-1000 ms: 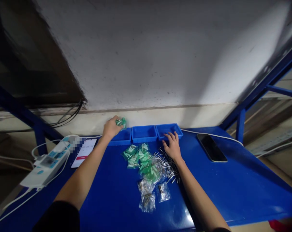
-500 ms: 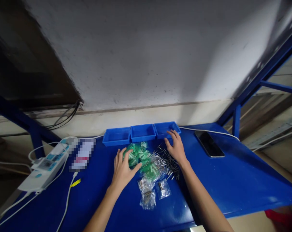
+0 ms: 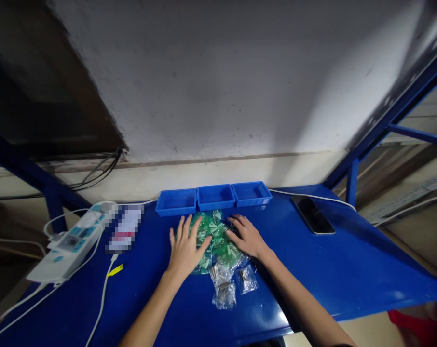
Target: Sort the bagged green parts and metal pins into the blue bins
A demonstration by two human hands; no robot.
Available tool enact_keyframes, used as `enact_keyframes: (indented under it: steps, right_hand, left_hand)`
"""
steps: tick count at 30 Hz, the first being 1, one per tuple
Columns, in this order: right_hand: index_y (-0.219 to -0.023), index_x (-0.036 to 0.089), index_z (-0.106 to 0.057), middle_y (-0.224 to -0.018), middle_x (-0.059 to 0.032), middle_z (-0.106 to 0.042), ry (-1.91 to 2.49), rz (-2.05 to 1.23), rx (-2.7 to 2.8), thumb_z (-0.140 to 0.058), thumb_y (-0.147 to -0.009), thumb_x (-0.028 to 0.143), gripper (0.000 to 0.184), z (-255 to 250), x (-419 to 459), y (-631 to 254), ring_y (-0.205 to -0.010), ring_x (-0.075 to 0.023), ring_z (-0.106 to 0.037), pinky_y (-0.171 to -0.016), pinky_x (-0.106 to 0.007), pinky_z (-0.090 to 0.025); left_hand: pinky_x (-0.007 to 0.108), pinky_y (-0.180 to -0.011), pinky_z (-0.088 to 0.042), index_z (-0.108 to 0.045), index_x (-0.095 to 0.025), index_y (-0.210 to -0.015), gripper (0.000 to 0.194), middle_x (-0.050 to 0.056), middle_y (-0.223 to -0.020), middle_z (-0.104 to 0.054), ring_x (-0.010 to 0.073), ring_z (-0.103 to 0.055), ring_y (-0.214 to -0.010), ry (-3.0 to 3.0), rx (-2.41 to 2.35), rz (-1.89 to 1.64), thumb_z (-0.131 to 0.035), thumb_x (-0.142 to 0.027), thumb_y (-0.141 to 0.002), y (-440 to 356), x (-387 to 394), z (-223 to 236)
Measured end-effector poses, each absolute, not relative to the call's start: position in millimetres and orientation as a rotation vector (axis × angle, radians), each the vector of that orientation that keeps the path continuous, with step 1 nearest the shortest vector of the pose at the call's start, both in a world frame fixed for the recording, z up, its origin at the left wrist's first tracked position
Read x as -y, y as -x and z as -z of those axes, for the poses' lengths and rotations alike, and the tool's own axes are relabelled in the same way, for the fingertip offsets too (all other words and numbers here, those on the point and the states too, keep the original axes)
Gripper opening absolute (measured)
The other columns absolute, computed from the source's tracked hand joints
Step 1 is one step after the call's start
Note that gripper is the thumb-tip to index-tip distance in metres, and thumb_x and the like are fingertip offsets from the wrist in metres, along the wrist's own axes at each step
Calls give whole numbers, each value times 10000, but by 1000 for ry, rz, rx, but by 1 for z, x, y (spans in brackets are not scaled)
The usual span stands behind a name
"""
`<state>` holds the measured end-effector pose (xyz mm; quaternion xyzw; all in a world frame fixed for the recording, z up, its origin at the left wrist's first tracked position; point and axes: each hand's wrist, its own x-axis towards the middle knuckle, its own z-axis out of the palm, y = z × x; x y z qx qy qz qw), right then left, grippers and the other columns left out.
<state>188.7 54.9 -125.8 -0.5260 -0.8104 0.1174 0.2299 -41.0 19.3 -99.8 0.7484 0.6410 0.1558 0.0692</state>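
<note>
A heap of small green plastic packets (image 3: 213, 233) lies on the blue table in front of the trays. My left hand (image 3: 185, 248), fingers spread, rests against the heap's left side. On the opposite side, my right hand (image 3: 248, 238) is spread with its fingertips on the heap's right edge. Beneath that hand, the thin metal pins are mostly hidden. Clear bags with small metal parts (image 3: 224, 289) lie at the near end of the heap, and another clear bag (image 3: 246, 278) sits just to their right. Neither hand grips anything that I can see.
Three blue trays stand in a row at the wall: left (image 3: 177, 211), middle (image 3: 216, 205) and right (image 3: 252, 201). A dark phone (image 3: 313, 215) lies to the right. At left are a white power strip (image 3: 64, 250), a blurred-out device (image 3: 126, 229) and white cables (image 3: 102, 299).
My right hand has moved left and nearer from beside the right tray, onto the pins and heap. My left hand has flattened against the packets. The heap looks more compact.
</note>
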Motion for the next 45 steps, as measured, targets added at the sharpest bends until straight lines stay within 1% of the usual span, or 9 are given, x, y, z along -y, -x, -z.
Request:
enact_keyframes:
  steps: [3, 9, 15, 18, 23, 27, 35, 42, 45]
  right_hand:
    - [-1311, 208, -474, -1301, -115, -504, 1439, -326, 2236, -377, -906, 532, 528, 123, -49, -182, -1251, -268, -419, -1062, -455, -319]
    - [-1384, 231, -379, -1291, -128, -477, 1433, -322, 2270, -435, -866, 563, 617, 111, -57, -179, -1180, -295, -451, -998, -487, -351]
    - [-1369, 284, -403, -1478, -91, -301, 1298, -438, 2445, -449, -844, 597, 613, 105, -65, -166, -1329, -334, -293, -1030, -547, -288]
    - [-1337, 283, -447, -1458, -78, -355, 1272, -461, 2466, -458, -854, 567, 561, 106, -61, -165, -1339, -312, -294, -1056, -541, -256]
    - [-1264, 235, -523, -1429, -93, -397, 1212, -500, 2389, -516, -840, 518, 509, 105, -52, -168, -1348, -292, -283, -1065, -506, -267]
    - [-1150, 222, -591, -1364, -106, -454, 1178, -457, 2274, -544, -838, 490, 414, 101, -50, -162, -1342, -301, -273, -1056, -529, -254]
    - [-878, 209, -581, -1033, -71, -617, 1124, -484, 2141, -530, -864, 241, 62, 106, -52, -154, -1167, -256, -437, -927, -449, -372]
    - [-860, 201, -593, -1043, -83, -612, 1187, -505, 2163, -495, -887, 288, 133, 112, -55, -156, -1164, -254, -448, -937, -449, -381]
    - [-1080, 178, -583, -1251, -129, -531, 1198, -464, 2208, -519, -863, 321, 267, 110, -58, -157, -1277, -278, -360, -1007, -475, -337]
  left_hand:
    - [569, -1060, -216, -275, -327, -1424, 619, 84, -1495, -294, 316, -244, -1368, -2331, -1844, -411, -369, -589, -871, 41, -37, 103]
    - [566, -1041, -247, -466, -317, -1283, 491, 73, -1408, -430, 318, -360, -1297, -2431, -1819, -519, -463, -541, -847, 37, -27, 115]
    - [536, -1046, -269, -458, -241, -1231, 433, 89, -1365, -476, 296, -381, -1290, -2434, -1734, -668, -494, -460, -859, 35, -11, 115]
    - [523, -1034, -293, -453, -239, -1209, 345, 82, -1305, -537, 269, -444, -1246, -2341, -1708, -777, -441, -402, -905, 38, -14, 118]
    - [446, -953, -404, -543, -225, -971, 134, 73, -1116, -645, 241, -581, -1071, -2199, -1576, -1051, -486, -318, -893, 42, -25, 126]
    - [379, -926, -446, -559, -217, -968, 110, 73, -1118, -637, 221, -583, -1074, -2051, -1458, -1230, -517, -260, -876, 40, -25, 129]
    - [317, -848, -513, -538, -184, -981, 157, 85, -994, -671, 195, -647, -964, -1596, -1307, -1457, -565, -255, -843, 36, -21, 132]
    - [342, -792, -525, -559, -178, -981, 175, 81, -910, -672, 205, -663, -867, -1716, -1436, -1361, -542, -288, -846, 41, -21, 122]
    - [428, -894, -458, -625, -208, -985, 189, 90, -1022, -643, 248, -607, -985, -1890, -1548, -1265, -538, -300, -844, 43, -20, 115]
